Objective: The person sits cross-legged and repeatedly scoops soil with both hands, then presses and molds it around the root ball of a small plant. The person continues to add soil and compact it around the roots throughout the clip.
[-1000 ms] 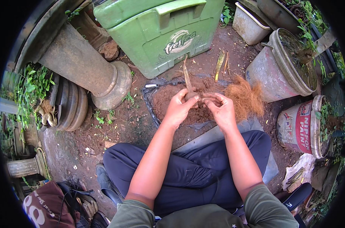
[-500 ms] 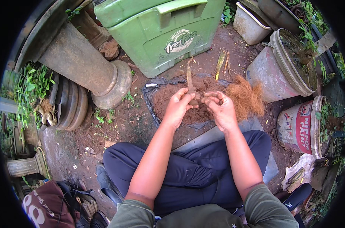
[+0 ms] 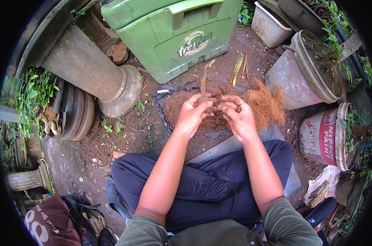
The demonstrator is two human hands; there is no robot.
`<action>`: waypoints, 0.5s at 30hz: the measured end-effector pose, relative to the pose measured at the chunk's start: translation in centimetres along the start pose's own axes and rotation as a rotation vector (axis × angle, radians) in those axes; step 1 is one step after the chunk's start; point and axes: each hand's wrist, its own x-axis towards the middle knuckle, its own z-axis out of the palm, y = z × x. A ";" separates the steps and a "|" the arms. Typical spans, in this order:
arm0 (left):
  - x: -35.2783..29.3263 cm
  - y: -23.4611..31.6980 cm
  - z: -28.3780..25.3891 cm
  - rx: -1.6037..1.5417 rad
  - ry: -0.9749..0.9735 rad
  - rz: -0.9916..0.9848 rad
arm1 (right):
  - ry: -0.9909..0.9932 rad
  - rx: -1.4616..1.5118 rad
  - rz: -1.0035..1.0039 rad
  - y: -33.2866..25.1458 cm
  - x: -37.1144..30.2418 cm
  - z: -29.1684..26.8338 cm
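My left hand [image 3: 191, 117] is closed round the base of a soil-covered plant bulb, whose thin, dry brown stalk [image 3: 203, 81] stands up and bends right at its tip. Most of the bulb is hidden by fingers. From the right, my right hand [image 3: 238, 118] reaches in with thumb and fingers pinched together close to the bulb; what lies between them is too small to make out. Both hands are over a heap of loose brown soil [image 3: 174, 107] on a black plastic sheet [image 3: 163, 117]. Orange-brown coconut fibre [image 3: 264, 102] lies beside the soil, just past my right hand.
A large green cooler box [image 3: 153, 45] stands beyond the soil. To the right are a white bucket [image 3: 286, 78] and a paint bucket [image 3: 317, 137]. A concrete pillar [image 3: 87, 61] leans in from the left. Dry leaf pieces [image 3: 237, 69] lie behind the fibre.
The bulb has turned slightly in my left hand, so the stalk's tip now bends to the right. My left fingers cover more of the bulb. My right hand has barely shifted.
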 end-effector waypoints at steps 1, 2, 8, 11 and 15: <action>0.1 0.0 -0.2 -0.003 0.018 0.009 | -0.012 0.035 -0.011 -0.1 0.1 -0.2; 0.2 0.1 -0.3 -0.013 0.021 0.031 | -0.001 0.057 -0.009 -0.2 0.2 -0.5; 0.7 0.8 -1.7 -0.058 0.262 0.168 | 0.116 -0.525 -0.164 -0.9 0.7 -1.4; 0.6 0.7 -1.6 0.003 0.266 0.183 | 0.144 -0.850 -0.236 -0.9 0.4 -0.8; 0.4 0.3 -1.1 0.035 0.129 0.148 | 0.250 -1.177 -0.214 -1.1 -0.5 0.1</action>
